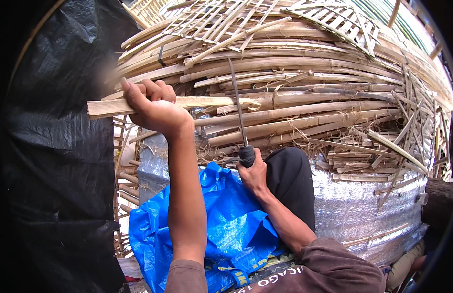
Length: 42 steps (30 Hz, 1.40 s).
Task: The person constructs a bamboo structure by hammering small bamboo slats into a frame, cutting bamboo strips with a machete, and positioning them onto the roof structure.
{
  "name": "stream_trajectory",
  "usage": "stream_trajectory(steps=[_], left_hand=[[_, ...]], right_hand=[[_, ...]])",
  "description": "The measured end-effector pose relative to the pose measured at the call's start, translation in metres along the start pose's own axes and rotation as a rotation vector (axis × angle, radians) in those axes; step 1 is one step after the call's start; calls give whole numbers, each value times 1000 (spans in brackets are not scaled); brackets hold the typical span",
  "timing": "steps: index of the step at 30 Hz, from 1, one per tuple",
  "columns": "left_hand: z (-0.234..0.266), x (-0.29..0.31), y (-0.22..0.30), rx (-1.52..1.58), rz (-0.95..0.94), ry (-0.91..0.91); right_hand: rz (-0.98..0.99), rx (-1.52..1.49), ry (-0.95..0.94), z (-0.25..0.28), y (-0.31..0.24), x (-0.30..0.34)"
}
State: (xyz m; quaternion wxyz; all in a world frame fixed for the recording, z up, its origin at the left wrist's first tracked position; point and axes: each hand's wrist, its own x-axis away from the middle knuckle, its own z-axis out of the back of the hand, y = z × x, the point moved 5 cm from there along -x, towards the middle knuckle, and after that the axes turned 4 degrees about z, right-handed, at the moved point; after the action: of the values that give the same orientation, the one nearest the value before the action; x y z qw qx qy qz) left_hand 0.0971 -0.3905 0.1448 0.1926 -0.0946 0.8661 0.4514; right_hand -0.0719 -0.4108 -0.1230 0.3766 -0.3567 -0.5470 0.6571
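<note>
My left hand (155, 105) is raised at the left, its fingers wrapped round a flat bamboo strip (107, 108) that points to the right. In my right hand (254, 173) is the dark wrapped handle of a long, narrow knife (237, 102), its blade standing up and away from me. The strip's far end meets the blade, where a thin curled shaving (253, 104) shows. Whether the edge is sunk into the wood, I cannot tell. Below my arms a blue plastic sheet (226, 215) covers part of my lap, beside my dark-trousered knee (291, 180).
Ahead lies a large pile of split bamboo (304, 117), with slatted bamboo panels (334, 22) on top. Short offcuts (363, 156) lie at the right above a silver foil mat (368, 210). A black plastic sheet (55, 146) hangs at the left. Another person's limb (407, 266) shows at lower right.
</note>
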Motion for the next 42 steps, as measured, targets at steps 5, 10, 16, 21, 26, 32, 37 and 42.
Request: stream_trajectory(steps=[5,10,16,21,26,32,37,42], left_hand=[[11,-13,-6,-14,-5,49],[21,-12,-10,-36,13,64],[21,-12,-8,-42,10,90],[23,-15,-22,-80,22,115],[4,-18,-18,-57,11,49],[-9,-23,-15,-97,-23,33],[-5,-18,-22,-143,21,99],[-10,-25,-36,-130,83,39]], right_hand=[[123,42,-102,-8,-2,9],[-115,-6,11,-9,19,-2],[120,1,-31,-2,-5,9],[-168,4,59,-13,31,3],[-77,-17,64,-12,23,3],[73,7,5,-16,13,16],[-142,-53,93,-18,47,5],[-12,-165,138,-17,29,7]])
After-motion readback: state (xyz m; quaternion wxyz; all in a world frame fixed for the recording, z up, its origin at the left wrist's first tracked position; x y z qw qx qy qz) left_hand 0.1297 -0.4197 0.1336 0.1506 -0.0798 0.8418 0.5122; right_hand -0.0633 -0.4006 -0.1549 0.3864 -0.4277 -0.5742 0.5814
